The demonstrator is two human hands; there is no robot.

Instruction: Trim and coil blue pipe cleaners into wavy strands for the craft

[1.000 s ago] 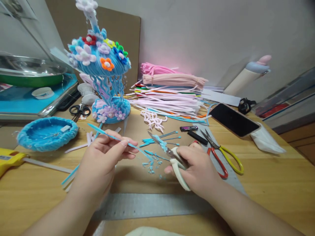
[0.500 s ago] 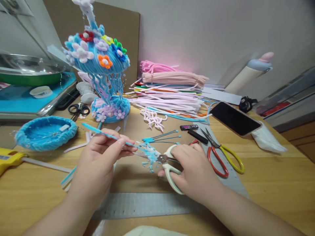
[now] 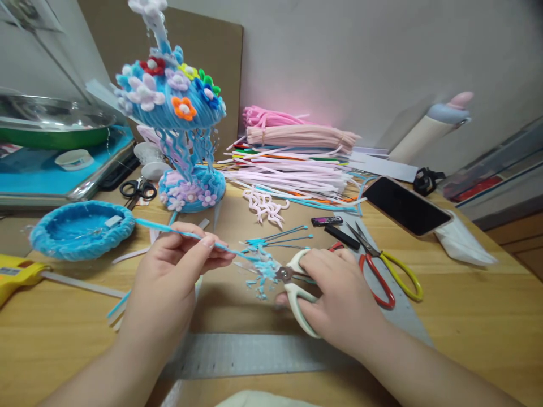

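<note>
While your left fingers [image 3: 198, 254] are pinching a blue pipe cleaner [image 3: 159, 226], your right fingers [image 3: 317, 263] are gripping scissors [image 3: 284, 275]. Blue scraps [image 3: 261, 291] are lying nearby.

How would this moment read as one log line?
left hand: thin fuzzy blue stem; right hand: white-handled metal scissors at stem's tip; nearby: blue fuzz clippings; beneath: flat brown sheet

On the table [image 3: 475, 316], a dish [image 3: 82, 252] sits to the left. Behind it and to its right stands the flower tower [image 3: 163, 116], with the pipe cleaner pile [image 3: 292, 175] to the tower's right. One stem [image 3: 155, 225] is in the left hand [image 3: 178, 268]; scissors [image 3: 285, 275] are in the right hand [image 3: 339, 294] (bits [image 3: 262, 291] lie on the cardboard [image 3: 229, 316] between them). Further right are pliers [image 3: 375, 254], with a phone [image 3: 407, 204] behind.
</note>
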